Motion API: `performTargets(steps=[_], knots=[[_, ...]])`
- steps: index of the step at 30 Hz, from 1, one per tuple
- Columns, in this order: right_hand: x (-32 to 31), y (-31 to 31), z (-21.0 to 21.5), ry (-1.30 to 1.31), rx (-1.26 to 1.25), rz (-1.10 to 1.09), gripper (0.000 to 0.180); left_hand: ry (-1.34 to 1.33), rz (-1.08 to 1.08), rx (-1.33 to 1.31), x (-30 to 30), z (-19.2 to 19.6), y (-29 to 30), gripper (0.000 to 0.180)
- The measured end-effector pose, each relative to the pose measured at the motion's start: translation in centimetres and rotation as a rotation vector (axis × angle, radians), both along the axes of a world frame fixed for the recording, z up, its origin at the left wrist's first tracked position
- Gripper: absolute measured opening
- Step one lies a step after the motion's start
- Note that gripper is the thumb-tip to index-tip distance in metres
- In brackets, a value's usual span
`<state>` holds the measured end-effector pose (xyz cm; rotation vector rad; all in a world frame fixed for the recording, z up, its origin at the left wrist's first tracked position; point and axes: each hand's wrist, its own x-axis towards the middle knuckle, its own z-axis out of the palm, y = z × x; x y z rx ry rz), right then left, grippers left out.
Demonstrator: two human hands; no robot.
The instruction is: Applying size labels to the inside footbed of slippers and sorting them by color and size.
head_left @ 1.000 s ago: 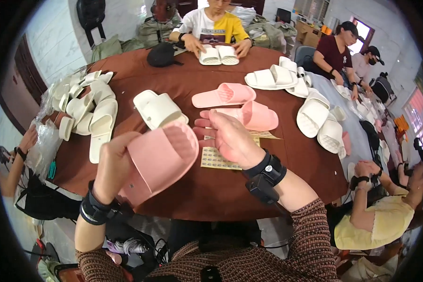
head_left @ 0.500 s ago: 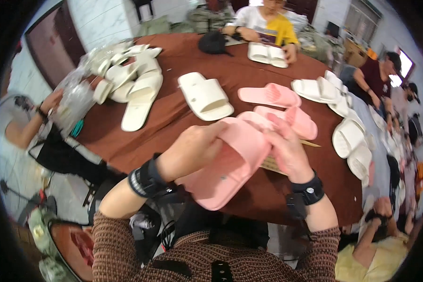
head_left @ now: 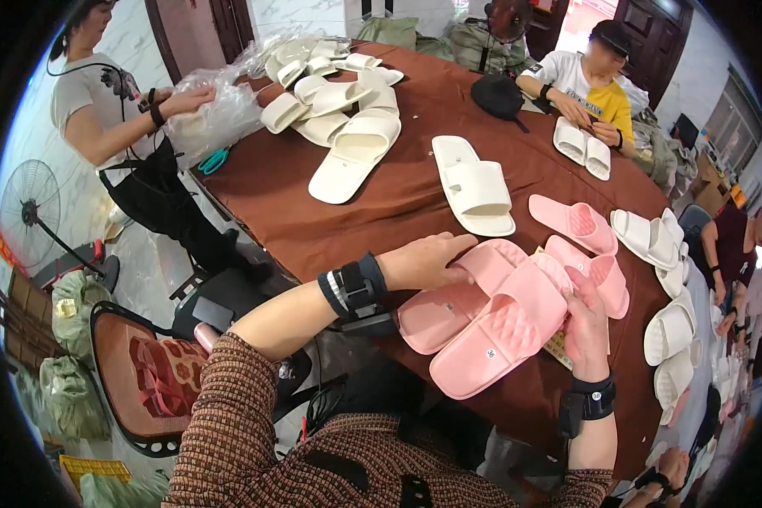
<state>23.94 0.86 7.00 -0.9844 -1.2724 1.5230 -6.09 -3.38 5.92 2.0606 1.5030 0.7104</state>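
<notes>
The left pink slipper (head_left: 440, 317) and right pink slipper (head_left: 491, 343) were held side by side above the table (head_left: 372, 233), long axes running lower left to upper right, heels toward the person, toes away. The left hand (head_left: 427, 262) had its grip around the left slipper's strap side; the right hand (head_left: 588, 320) grasped the other's toe end. Beyond lay a white slipper (head_left: 476, 196).

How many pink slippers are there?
4 clearly: one slipper at the left hand, a second at the right hand, a third and fourth on the table. A pink edge beside white slippers may be another.
</notes>
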Motion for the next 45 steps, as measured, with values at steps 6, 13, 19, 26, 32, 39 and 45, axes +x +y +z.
performTargets(steps=[6,13,19,26,32,39,45], knots=[[-0.4,0.5,-0.2,-0.028,-0.059,0.011,0.041,0.091,-0.012,0.069,0.6,-0.8,-0.1,0.046],[-0.8,1.0,0.3,-0.038,-0.022,0.005,0.040,0.098,0.063,0.115,-1.9,-1.4,-0.5,0.039],[-2.2,1.6,-0.6,-0.083,-0.003,0.100,0.039,0.066,0.129,0.133,-3.0,-1.3,-0.9,0.034],[-3.2,3.3,-2.2,-0.191,0.036,0.000,0.038,0.108,0.174,0.160,-3.5,0.1,-1.2,0.036],[-3.8,1.9,-1.6,-0.544,0.446,0.018,0.033,0.130,0.286,0.330,-2.1,1.9,-1.2,0.026],[-6.9,-1.7,1.7,-0.434,0.714,0.212,0.020,0.554,0.178,0.665,0.0,2.4,-1.1,0.024],[-8.3,-5.2,5.3,-0.422,0.806,0.346,0.016,0.392,0.088,0.677,1.5,3.8,-1.3,0.024]])
